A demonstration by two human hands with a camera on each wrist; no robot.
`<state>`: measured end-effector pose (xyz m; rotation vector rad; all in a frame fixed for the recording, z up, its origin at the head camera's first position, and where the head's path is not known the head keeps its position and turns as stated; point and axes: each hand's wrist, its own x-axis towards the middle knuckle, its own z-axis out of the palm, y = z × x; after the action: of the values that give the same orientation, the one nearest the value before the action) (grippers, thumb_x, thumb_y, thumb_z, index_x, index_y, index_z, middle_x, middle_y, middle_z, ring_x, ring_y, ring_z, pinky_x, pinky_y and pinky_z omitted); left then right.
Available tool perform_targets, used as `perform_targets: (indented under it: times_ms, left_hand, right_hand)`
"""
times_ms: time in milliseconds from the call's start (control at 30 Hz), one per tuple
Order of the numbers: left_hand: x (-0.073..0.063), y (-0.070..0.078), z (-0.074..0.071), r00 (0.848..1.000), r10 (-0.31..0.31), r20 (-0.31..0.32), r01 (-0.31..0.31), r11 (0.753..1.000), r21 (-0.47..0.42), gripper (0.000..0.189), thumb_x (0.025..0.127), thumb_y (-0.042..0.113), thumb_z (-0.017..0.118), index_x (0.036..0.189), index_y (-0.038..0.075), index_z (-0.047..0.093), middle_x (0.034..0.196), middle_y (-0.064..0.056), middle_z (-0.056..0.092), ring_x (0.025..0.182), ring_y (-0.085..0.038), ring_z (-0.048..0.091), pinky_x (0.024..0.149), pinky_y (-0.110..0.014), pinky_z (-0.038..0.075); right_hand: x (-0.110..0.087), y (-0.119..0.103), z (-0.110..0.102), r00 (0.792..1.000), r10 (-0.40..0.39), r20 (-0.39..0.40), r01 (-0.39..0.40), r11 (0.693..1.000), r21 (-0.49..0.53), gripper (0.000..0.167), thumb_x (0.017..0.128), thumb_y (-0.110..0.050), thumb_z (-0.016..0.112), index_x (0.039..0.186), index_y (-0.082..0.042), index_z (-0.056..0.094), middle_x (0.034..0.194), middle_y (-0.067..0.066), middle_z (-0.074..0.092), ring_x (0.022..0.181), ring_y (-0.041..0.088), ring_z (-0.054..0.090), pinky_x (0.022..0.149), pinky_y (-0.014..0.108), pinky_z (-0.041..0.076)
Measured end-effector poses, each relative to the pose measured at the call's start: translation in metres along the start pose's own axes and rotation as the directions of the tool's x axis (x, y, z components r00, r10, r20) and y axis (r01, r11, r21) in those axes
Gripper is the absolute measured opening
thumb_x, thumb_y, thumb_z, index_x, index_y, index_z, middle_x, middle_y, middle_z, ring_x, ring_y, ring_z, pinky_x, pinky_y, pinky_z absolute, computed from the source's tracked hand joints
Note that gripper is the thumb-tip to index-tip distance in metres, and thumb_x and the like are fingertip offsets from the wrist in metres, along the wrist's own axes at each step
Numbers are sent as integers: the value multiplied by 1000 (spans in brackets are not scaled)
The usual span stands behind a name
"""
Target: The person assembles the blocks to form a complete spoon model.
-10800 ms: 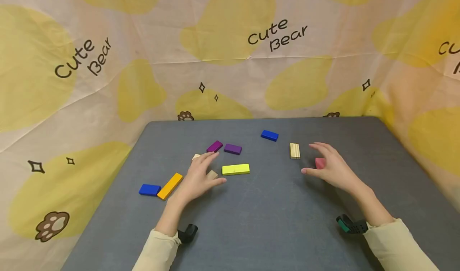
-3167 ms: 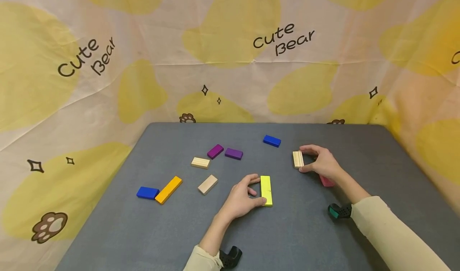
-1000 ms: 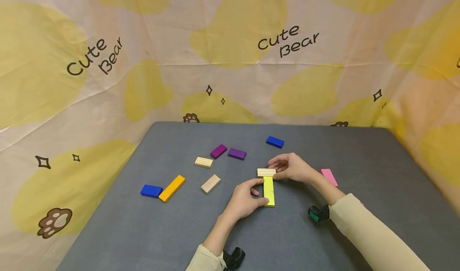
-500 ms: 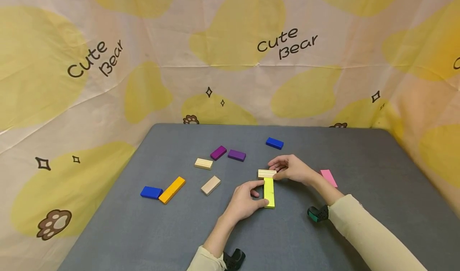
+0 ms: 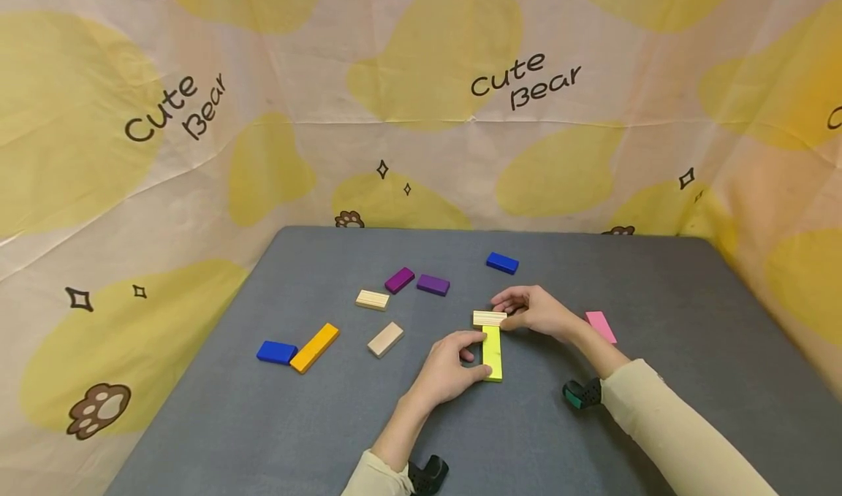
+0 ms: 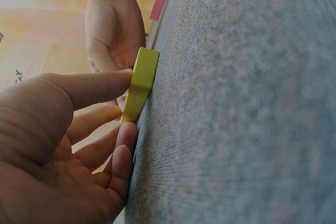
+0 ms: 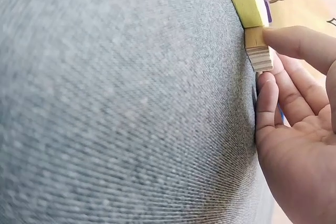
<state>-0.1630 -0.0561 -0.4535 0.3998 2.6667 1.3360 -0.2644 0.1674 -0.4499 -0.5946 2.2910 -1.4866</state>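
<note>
1. Pinching the yellow block [image 5: 492, 356] on the counter [image 5: 296, 437], our left hand [image 5: 442, 367] is half-curled.
2. Our half-curled right hand [image 5: 537, 311] pinches the striped block [image 5: 487, 319], which touches the yellow block's far end.

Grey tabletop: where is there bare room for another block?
Bare room: this side of the orange block, left of the left sleeve; and beyond the right hand, between the far blue block and the pink block. Crowded: the middle, where the left hand grips the yellow block and the right hand pinches a striped wooden block at its far end.
</note>
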Motion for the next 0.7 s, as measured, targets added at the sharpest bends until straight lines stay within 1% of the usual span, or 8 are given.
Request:
perform_targets:
  times_ms: [133,200,267,333,433,533,633,700]
  left_hand:
    - [-2,0,0,1000,13,7,-13,1000,2,49,85,18,80,131,11,64,128,-1,60,91,-12,55,76,-29,47]
    - [-2,0,1,1000,19,12,-19,1000,1,49,85,18,79,131,11,64,130,-1,59,91,-11,55,77,-28,47]
    - [-3,-1,1,1000,27,16,-27,1000,-3,49,85,18,79,131,11,64,131,-1,59,91,-11,55,78,-27,47]
    - [-3,-2,1,999,39,13,-39,999,-5,49,85,18,79,131,10,64,131,-1,59,90,-11,55,78,-27,48]
    - [-3,-3,1,999,52,4,-52,999,-11,49,85,17,79,131,10,65,131,-2,59,89,-11,55,78,-27,47]
    - [-3,-4,1,998,57,0,-57,998,-18,49,85,16,79,131,10,65,132,-2,59,90,-12,56,78,-28,47]
    - [-2,-4,0,998,61,4,-60,998,-30,49,85,16,79,131,10,64,132,-2,59,90,-12,56,79,-28,47]
    - [-2,-4,0,998,67,7,-67,997,-37,49,85,16,78,131,9,64,133,-2,58,91,-12,57,79,-28,48]
  right_hand:
    - [-4,0,1,1000,11,-18,-11,1000,2,40,85,-5,75,122,2,64,111,12,67,101,26,60,84,31,51]
    - [-10,-3,0,999,24,-48,-25,1000,-13,40,87,-10,75,124,1,64,114,13,67,102,26,61,85,34,51]
    - [-18,-7,-3,994,45,-105,-48,998,-30,40,89,-14,74,125,0,64,117,12,66,103,25,61,88,38,50]
    - [-28,-11,-8,984,58,-167,-64,997,-32,39,90,-16,73,125,-1,64,119,13,66,104,26,60,89,43,48]
    - [-46,-15,-16,963,64,-263,-73,997,-27,39,91,-19,73,124,-3,64,121,15,65,105,27,60,89,47,47]
    - [-64,-15,-25,942,58,-330,-68,997,-20,42,90,-25,75,124,-3,64,123,15,63,106,25,60,87,46,48]
    - [-85,-12,-35,924,36,-381,-45,999,-14,47,90,-30,75,126,-4,63,125,16,62,105,20,60,85,36,50]
    - [-100,-8,-45,913,32,-407,-40,999,-12,47,91,-32,73,129,-6,61,126,11,62,106,15,60,85,31,48]
